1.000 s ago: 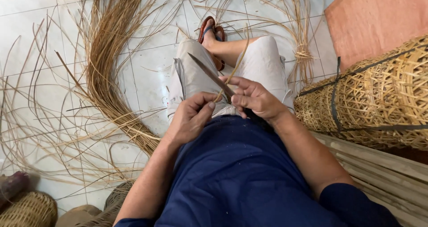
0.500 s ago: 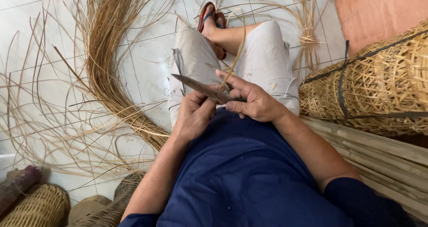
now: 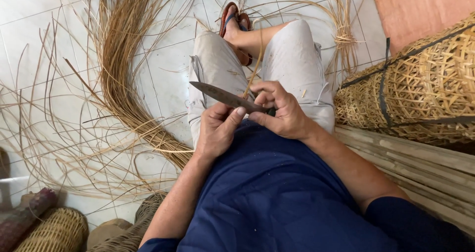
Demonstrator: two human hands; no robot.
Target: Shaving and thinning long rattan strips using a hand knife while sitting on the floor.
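Observation:
I sit on the floor with both hands together over my lap. My right hand (image 3: 282,114) grips the dark handle of a knife (image 3: 220,95), whose long blade points left across my left thigh. My left hand (image 3: 216,129) sits just under the blade, its thumb pressing a thin rattan strip (image 3: 256,66) against the blade. The strip rises from the blade between my knees toward my sandalled foot (image 3: 231,24).
A thick bundle of rattan strips (image 3: 121,78) curves over the white tiled floor on the left, with loose strands all around. Stacked woven baskets (image 3: 420,88) tied with a dark strap stand at right, above bamboo slats (image 3: 420,168). Small woven baskets (image 3: 54,232) lie at bottom left.
The knife blade has swung from pointing up-left to lying flatter and pointing left. My right-hand fingers have curled in, and the visible length of strip above the blade is shorter.

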